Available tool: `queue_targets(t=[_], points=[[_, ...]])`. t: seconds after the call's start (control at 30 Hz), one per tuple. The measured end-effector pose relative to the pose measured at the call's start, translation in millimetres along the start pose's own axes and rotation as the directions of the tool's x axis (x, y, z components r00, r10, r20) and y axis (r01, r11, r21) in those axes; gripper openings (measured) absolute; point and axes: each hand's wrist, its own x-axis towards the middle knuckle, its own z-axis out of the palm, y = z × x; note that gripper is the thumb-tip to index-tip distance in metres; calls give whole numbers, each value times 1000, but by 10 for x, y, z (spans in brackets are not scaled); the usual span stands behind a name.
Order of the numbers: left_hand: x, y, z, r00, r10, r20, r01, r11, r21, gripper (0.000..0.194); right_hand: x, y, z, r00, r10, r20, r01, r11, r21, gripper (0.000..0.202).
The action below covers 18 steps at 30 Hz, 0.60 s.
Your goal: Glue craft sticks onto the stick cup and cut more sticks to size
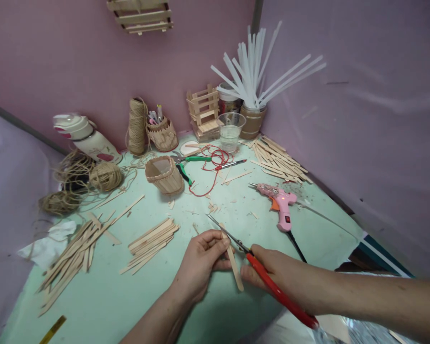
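My left hand [208,255] pinches a wooden craft stick [235,267] between thumb and fingers, the stick slanting down to the right. In my right hand [275,272] are red-handled scissors [272,282]. Their blades lie at the top end of the stick, close to my left fingertips; I cannot tell how far apart the blades are. Beyond my hands, small wood scraps [213,208] are scattered over the green table [103,291]. To the left of my left hand lies a neat bundle of craft sticks [152,241].
A pink glue gun [281,203] with a black cord lies at the right. A small stick-walled basket [165,177], green-handled pliers [184,173] and red cord [215,155] are behind. Further back stand a plastic cup [231,134], twine spool [137,126] and bottle [89,138]. Loose sticks [75,253] are at left.
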Motion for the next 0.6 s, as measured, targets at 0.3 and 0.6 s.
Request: queue_targets(t=[0.3, 0.6], points=[[43, 30, -64, 998, -29, 48, 31, 999, -36, 28, 108, -53, 11, 996, 91, -2, -91, 994, 61, 45], [89, 25, -64, 996, -81, 37, 82, 996, -42, 21, 106, -192, -88, 990, 62, 124, -74, 993, 90, 43]])
